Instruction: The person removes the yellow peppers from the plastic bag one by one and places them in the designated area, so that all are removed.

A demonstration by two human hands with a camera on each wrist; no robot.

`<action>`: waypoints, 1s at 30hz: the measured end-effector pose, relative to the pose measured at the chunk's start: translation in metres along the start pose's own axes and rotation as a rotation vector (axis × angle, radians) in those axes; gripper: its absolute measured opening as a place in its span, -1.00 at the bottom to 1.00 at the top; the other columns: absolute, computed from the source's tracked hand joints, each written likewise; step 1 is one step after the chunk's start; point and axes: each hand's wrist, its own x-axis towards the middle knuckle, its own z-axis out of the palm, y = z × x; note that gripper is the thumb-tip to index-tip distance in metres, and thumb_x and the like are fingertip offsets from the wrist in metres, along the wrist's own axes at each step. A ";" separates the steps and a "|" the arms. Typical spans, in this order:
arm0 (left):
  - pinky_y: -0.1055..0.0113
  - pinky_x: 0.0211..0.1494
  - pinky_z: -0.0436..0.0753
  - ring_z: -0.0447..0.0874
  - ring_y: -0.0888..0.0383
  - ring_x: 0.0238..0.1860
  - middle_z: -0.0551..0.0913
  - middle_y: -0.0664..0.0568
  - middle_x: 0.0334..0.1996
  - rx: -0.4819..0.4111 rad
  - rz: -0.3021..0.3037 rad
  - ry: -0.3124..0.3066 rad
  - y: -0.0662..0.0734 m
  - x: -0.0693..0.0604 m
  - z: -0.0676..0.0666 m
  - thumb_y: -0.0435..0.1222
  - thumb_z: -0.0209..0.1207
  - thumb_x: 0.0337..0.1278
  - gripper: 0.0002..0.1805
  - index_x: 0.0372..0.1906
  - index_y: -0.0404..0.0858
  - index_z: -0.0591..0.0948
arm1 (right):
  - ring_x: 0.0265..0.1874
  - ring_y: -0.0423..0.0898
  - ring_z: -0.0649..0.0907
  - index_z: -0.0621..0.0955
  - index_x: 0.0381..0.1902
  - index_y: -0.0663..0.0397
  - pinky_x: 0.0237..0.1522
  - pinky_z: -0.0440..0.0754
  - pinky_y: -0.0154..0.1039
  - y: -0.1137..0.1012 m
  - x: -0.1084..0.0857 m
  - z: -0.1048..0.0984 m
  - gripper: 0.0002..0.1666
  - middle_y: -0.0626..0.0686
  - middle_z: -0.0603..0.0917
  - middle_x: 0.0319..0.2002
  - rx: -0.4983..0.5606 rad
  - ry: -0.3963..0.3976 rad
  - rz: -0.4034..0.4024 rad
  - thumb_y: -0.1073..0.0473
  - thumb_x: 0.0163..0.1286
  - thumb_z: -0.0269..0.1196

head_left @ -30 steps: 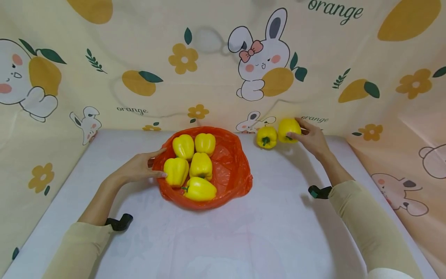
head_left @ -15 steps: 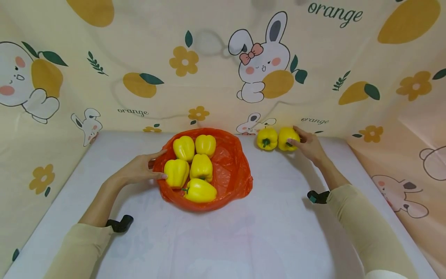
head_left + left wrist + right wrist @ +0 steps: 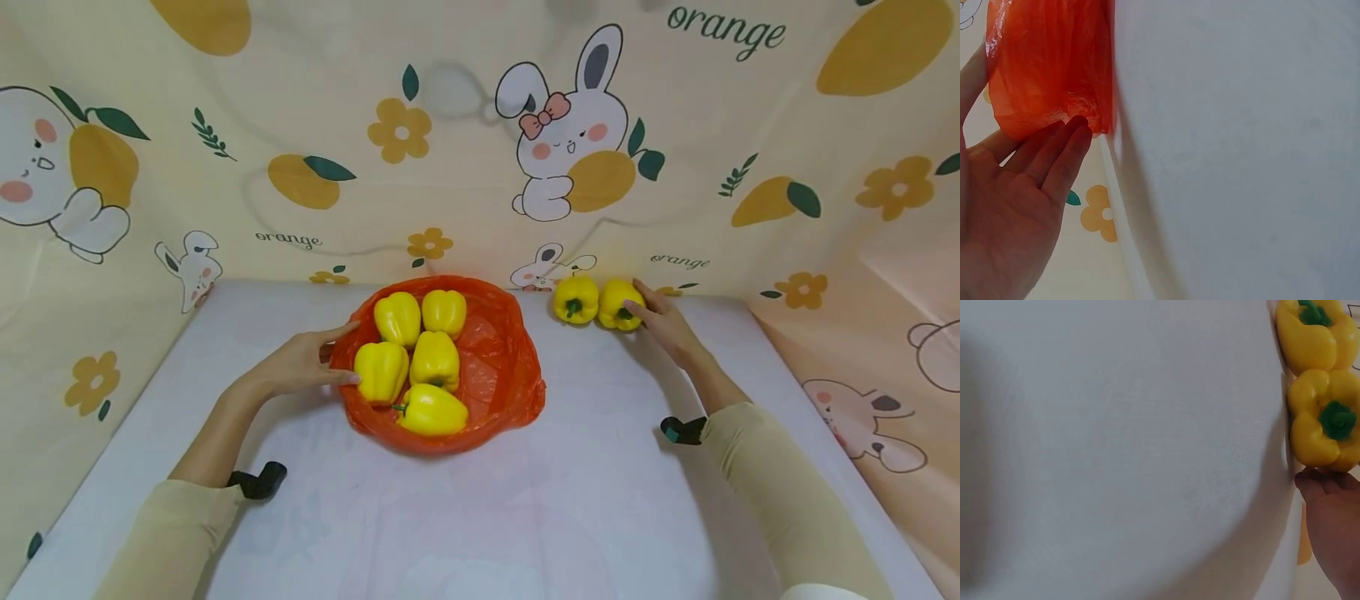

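My left hand rests against the left side of an orange-red plastic bag, its rim spread wide. In the left wrist view, fairly straight fingers touch the bag's outside. Several yellow bell peppers lie in the bag, among them one on its side at the front. At the back right, my right hand holds a yellow bell pepper from its right side, thumb in front near the green stem. This pepper stands on the table beside another yellow bell pepper; they touch or nearly touch.
A white table surface lies under everything. Cream cloth printed with rabbits and oranges rises behind the table and along both sides. Black wrist mounts sit at both sleeves.
My right hand has lowered its bell pepper beside the other one, then shifted it slightly toward me, its stem turning more into view. My left hand has stayed at the bag.
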 end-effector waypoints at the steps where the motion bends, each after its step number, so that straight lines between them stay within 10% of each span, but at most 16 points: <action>1: -0.19 0.33 0.42 0.38 -0.21 0.29 0.30 -0.28 0.44 0.004 0.001 0.000 0.000 0.000 0.000 0.24 0.37 -0.05 0.13 0.56 -0.17 0.16 | 0.54 0.23 -0.18 -0.10 0.59 0.09 0.50 -0.24 0.20 -0.004 -0.004 0.000 -0.17 0.23 -0.18 0.58 0.000 0.003 0.000 -0.03 0.59 0.00; 17: -0.25 0.33 0.38 0.32 -0.20 0.29 0.28 -0.29 0.44 0.003 -0.033 -0.011 0.007 -0.001 -0.002 0.29 0.34 -0.07 0.14 0.57 -0.11 0.15 | 0.43 0.10 0.33 0.38 0.46 0.02 0.42 0.28 0.00 0.011 0.013 0.002 -0.29 0.09 0.36 0.44 -0.035 0.236 -0.241 0.06 0.41 0.30; 30: -0.21 0.29 0.45 0.35 -0.18 0.22 0.30 -0.30 0.43 0.002 -0.030 -0.013 0.007 0.000 -0.002 0.30 0.35 -0.09 0.15 0.57 -0.06 0.15 | 0.42 0.00 0.37 0.48 0.39 0.04 0.44 0.27 -0.03 -0.034 0.013 0.026 -0.33 0.04 0.47 0.37 0.040 0.178 -0.297 0.20 0.33 0.37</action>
